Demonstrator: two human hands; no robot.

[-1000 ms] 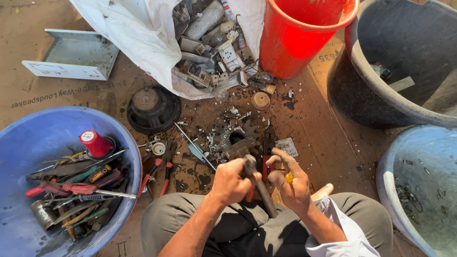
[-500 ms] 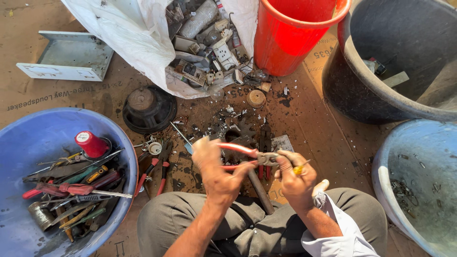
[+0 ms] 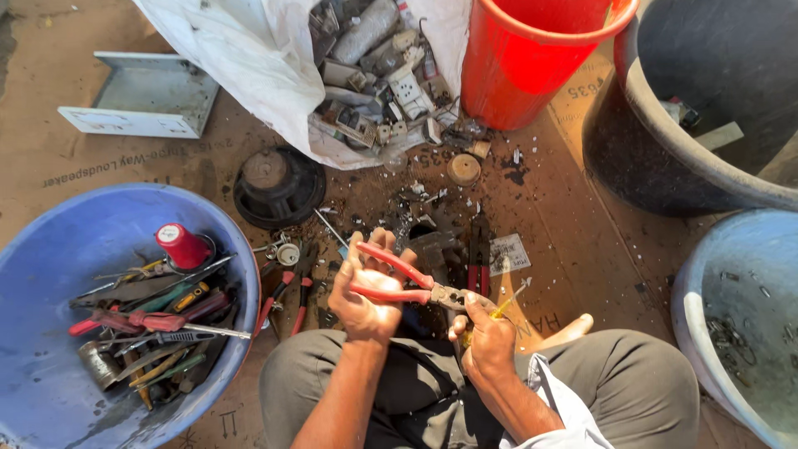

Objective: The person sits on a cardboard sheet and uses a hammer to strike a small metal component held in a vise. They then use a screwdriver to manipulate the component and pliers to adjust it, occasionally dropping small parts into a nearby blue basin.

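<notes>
Gripping red pliers (image 3: 407, 283), both hands.

Your left hand (image 3: 366, 287) just above your lap, fingers curled tight around the red handles of the pliers (image 3: 407, 284), your right hand (image 3: 486, 337) beside it at the jaws, fingertips pinched, forearms angled inward.

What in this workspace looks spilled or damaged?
Broken switch and socket parts spill from the torn-open white sack onto the cardboard floor, with dark debris and small fragments scattered ahead of the left hand.
</notes>
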